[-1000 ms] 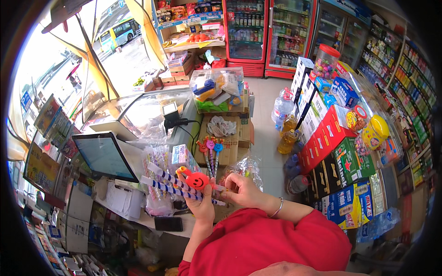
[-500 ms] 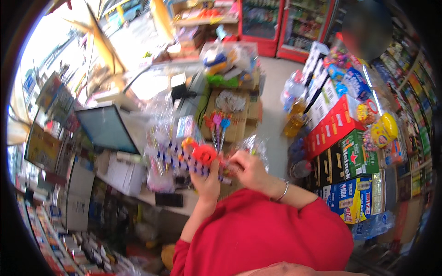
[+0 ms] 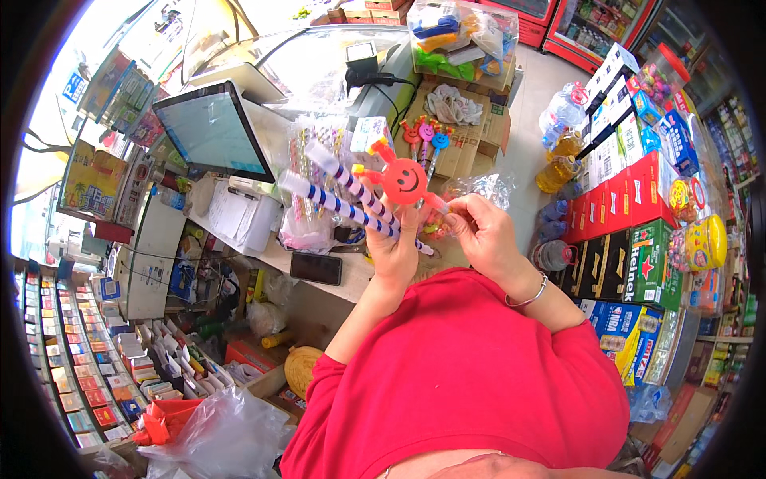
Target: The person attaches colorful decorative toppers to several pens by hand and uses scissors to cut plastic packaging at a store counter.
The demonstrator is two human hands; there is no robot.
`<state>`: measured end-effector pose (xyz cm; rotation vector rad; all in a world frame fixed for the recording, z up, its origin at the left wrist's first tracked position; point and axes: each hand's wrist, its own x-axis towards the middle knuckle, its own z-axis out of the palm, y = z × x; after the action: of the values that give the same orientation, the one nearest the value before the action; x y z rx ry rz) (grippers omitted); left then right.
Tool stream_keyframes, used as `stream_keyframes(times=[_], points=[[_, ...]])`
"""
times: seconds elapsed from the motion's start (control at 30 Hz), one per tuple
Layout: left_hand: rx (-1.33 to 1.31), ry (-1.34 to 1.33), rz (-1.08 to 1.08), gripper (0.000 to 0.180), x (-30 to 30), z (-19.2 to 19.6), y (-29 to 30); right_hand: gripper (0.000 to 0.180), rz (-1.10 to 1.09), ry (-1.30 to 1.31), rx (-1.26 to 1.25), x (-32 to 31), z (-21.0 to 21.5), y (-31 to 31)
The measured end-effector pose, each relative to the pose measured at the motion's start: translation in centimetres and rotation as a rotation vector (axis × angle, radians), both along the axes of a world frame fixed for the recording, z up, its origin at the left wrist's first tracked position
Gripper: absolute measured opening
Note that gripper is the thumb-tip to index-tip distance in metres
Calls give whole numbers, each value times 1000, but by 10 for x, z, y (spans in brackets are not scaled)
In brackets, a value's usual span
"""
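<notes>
My left hand [image 3: 392, 254] is closed around two white sticks with dark blue and red bands [image 3: 339, 209]. An orange-red smiley-face toy [image 3: 405, 182] with small stubby limbs sits at its fingertips, in front of the sticks. With thumb and fingers, my right hand [image 3: 485, 233] pinches a pale end beside the toy's lower right limb. Just past my hands, three similar smiley-topped sticks in red, pink [image 3: 426, 132] and blue stand together. Crinkled clear wrapping [image 3: 479, 188] lies beyond my right hand. To the left are clear-bagged patterned sticks [image 3: 307, 164].
A black phone [image 3: 316, 268] lies on the counter near my left wrist. Behind it stand a monitor [image 3: 212, 132] and papers [image 3: 235, 219]. Cardboard [image 3: 459, 152] and a clear bin of toys [image 3: 463, 44] are ahead. Stacked drink cartons [image 3: 614, 199] line the right side.
The view has shifted, so the counter shows further left and lower. The smiley-face toy now stands more upright with its face visible; both hands keep their hold close together.
</notes>
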<state>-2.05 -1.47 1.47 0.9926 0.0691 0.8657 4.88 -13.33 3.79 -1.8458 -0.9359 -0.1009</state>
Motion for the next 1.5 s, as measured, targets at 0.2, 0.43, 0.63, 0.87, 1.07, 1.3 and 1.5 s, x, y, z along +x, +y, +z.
stream_keyframes(times=[0.2, 0.43, 0.63, 0.87, 1.07, 1.3, 1.5], points=[[-149, 76, 92, 44, -7, -2, 13, 12, -31, -43, -7, 2, 6, -2], [-356, 184, -134, 37, -11, 0, 22, 14, 0, -259, -148, -2, 1, 0], [-433, 148, -182, 33, -13, 2, 20, 13, 125, 113, -259, 2, -4, -7], [-457, 171, -162, 37, -14, -3, 22, 20, 23, -331, -223, 2, 3, -1], [-511, 75, -202, 39, -13, -5, 20, 19, -26, -328, -196, -5, 5, 1], [-404, 49, -329, 35, -14, -12, 25, 17, 107, 28, -159, 1, 0, -5], [-438, 31, -349, 44, -15, -11, 27, 19, 213, 295, -193, 6, 5, -7]])
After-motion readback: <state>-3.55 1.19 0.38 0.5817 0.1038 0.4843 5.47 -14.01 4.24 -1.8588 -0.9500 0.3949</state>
